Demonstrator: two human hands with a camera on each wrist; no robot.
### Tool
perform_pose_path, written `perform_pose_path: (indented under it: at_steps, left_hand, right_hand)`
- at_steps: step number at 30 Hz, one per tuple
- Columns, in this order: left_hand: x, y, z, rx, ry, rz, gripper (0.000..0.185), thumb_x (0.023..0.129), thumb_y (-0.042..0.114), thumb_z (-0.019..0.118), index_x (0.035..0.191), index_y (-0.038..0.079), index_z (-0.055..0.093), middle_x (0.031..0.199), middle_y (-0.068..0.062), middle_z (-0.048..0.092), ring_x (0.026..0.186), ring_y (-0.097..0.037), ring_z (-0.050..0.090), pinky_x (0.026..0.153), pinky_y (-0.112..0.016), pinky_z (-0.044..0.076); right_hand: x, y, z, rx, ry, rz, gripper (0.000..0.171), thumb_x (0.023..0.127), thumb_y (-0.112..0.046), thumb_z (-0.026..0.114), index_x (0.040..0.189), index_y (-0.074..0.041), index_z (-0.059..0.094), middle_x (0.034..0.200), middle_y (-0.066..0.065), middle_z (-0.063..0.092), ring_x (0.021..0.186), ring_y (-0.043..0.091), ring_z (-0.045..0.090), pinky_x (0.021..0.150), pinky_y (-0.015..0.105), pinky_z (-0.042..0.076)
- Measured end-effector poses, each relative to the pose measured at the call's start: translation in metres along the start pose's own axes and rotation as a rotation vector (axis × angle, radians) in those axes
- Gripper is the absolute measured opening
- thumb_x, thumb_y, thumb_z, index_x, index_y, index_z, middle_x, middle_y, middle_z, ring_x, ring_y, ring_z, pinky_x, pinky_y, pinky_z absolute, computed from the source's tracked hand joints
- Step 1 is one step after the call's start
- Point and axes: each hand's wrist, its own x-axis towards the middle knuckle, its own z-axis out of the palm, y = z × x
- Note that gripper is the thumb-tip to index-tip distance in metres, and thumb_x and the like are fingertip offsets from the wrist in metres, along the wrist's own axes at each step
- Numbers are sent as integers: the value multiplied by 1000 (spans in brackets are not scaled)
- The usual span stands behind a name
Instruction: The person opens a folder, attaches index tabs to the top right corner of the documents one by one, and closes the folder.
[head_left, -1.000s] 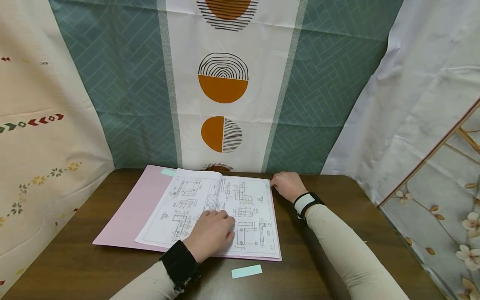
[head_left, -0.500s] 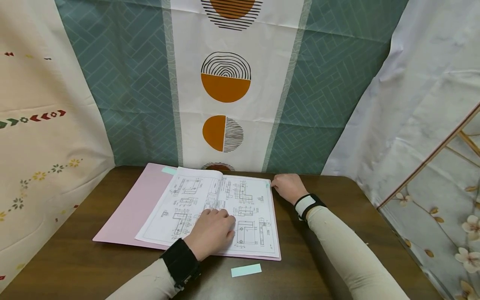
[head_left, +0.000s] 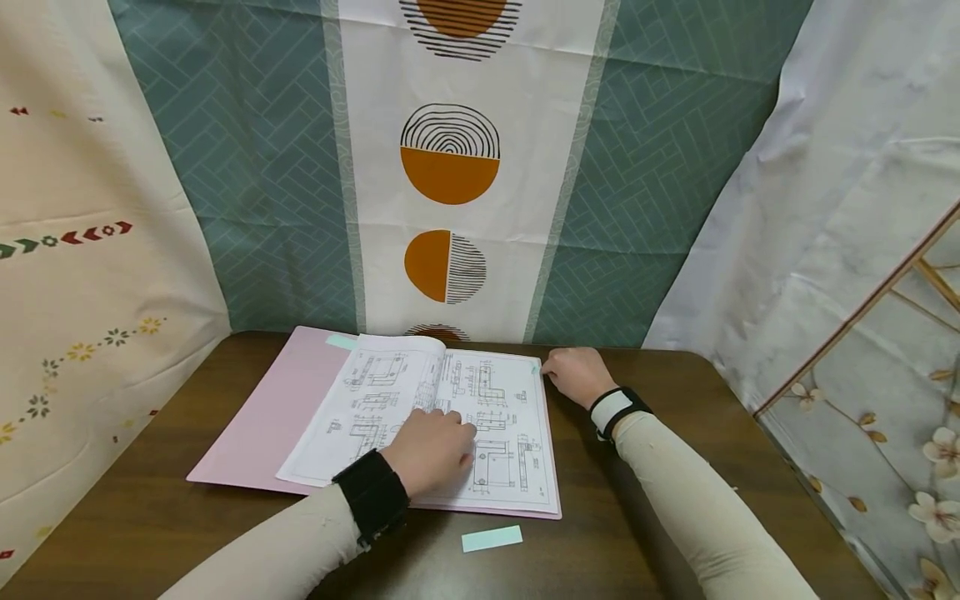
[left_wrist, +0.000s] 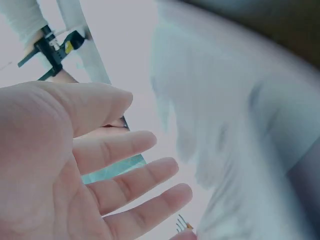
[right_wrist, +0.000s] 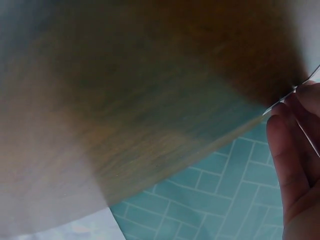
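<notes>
A pink folder [head_left: 255,421] lies open on a brown table [head_left: 150,517]. Its left flap is bare, with a small green tag [head_left: 340,342] at its far edge. On the right part of the folder lies a stack of white pages [head_left: 390,400] with line drawings of machine parts. One page near the middle curves up a little at its far end.

The left hand [head_left: 433,450] rests on the pages, at the near side of the stack, close to the middle fold. Its fingers lie flat and a little spread, pointing to the far side. In the left wrist view the hand [left_wrist: 75,170] shows its palm with the fingers straight and apart, and the paper past it is a white blur.

Near the front edge of the table, just right of the left arm, lies a small green strip of paper [head_left: 492,538]. It does not touch the folder.

The right hand [head_left: 576,372] is at the far right corner of the pages. Its fingers are curled and pinch the edge of a page there. In the right wrist view the fingers [right_wrist: 295,165] hold a thin sheet edge.

A patterned cloth [head_left: 450,167] with orange half circles hangs behind the table.
</notes>
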Motion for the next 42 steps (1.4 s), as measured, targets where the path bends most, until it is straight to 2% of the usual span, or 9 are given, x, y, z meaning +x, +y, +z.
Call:
perform_pose_path:
  at_steps: [2,5,9,13,17,21,27,35,42]
  left_hand:
    - [11,1,-6,26,-27,14,21,100,29,82,110,11,82,95,-6,72,80,-24,64,78,-47,58]
    - [30,3,-6,78,-35,47,24,103,31,80,115,10,82,101,-5,74,84,-23,67,79,-44,60]
    - [60,10,2,144,-41,94,37,105,38,77,132,13,78,127,-4,75,108,-23,72,92,-44,61]
    - [86,18,10,211,-45,122,51,108,44,71,151,16,68,153,-2,64,133,-23,66,103,-44,58]
    - [111,21,21,226,-39,109,55,111,46,66,158,17,60,165,0,54,142,-23,59,108,-48,55]
    - [131,16,38,223,-49,88,57,115,47,59,164,20,53,172,4,46,149,-22,53,112,-50,52]
    - [145,11,48,239,-70,100,59,116,51,53,167,23,50,173,6,44,153,-20,49,114,-50,50]
    - [147,10,45,194,-105,64,57,118,50,46,168,22,49,172,5,46,155,-22,46,118,-52,45]
    - [152,10,45,135,-122,12,61,117,54,47,168,21,48,172,4,46,157,-23,44,120,-55,43]
  right_hand:
    - [-1,0,0,18,-1,7,23,94,-2,83,107,-18,90,89,0,78,78,15,73,68,34,60]
    - [-2,0,-1,37,-8,17,22,95,-2,83,108,-17,90,92,0,79,81,17,75,70,36,61]
    - [-3,2,0,34,-14,23,20,95,-3,83,109,-16,90,95,1,80,85,18,76,73,36,62]
    - [-3,3,1,27,-10,27,19,95,-5,84,110,-16,90,96,0,80,88,19,77,75,37,63]
    - [-5,4,2,31,-1,24,19,94,-5,85,109,-17,90,92,-1,79,85,19,76,75,40,63]
    - [-5,4,2,42,-2,17,20,95,-5,85,110,-17,90,95,-1,80,87,19,77,78,42,63]
    - [-4,5,1,43,0,-1,19,95,-7,84,110,-17,89,95,-2,79,87,20,77,77,42,63]
    - [-3,3,-1,35,-29,12,20,95,-8,85,113,-17,89,95,-2,78,87,19,77,75,40,63]
    - [-2,3,-2,38,-38,25,19,96,-9,85,113,-16,89,96,-1,78,88,19,77,76,40,63]
